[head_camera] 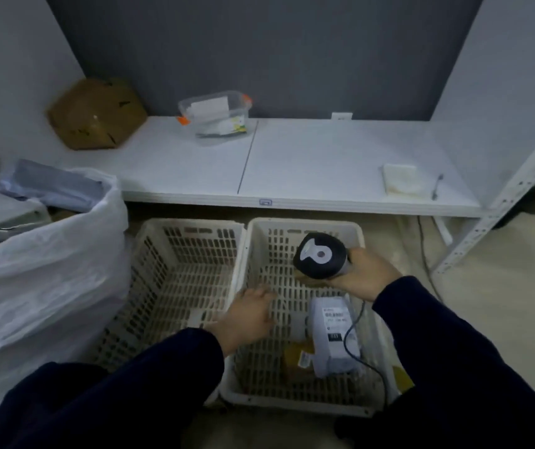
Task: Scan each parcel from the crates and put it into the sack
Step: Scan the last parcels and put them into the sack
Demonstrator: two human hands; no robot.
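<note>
Low in the middle of the frame, our left hand (248,314) reached over the right crate (305,222). Its fingers were spread out flat and held nothing, though it looked a bit blurry. To the right of it and a little higher, our right hand (368,273) had its fingers wrapped tight round a black scanner (319,256). The scanner's cable (352,338) hung down into the crate.

In the lower right part of that crate lay a grey parcel (332,335) with a white label on top. A yellow parcel (298,358) lay just beside it, partly under it. The left crate (191,223) touched the right crate, and we saw no parcels in it.

At the left of the frame stood the big white sack (42,280), open at the top, with grey parcels (55,186) showing in its mouth.

Past the crates was a white table (318,157). On it, at the upper left, sat a brown cardboard box (96,113). Near the top middle sat a clear plastic tub (215,116). A white cloth (402,183) lay at the table's right end.
</note>
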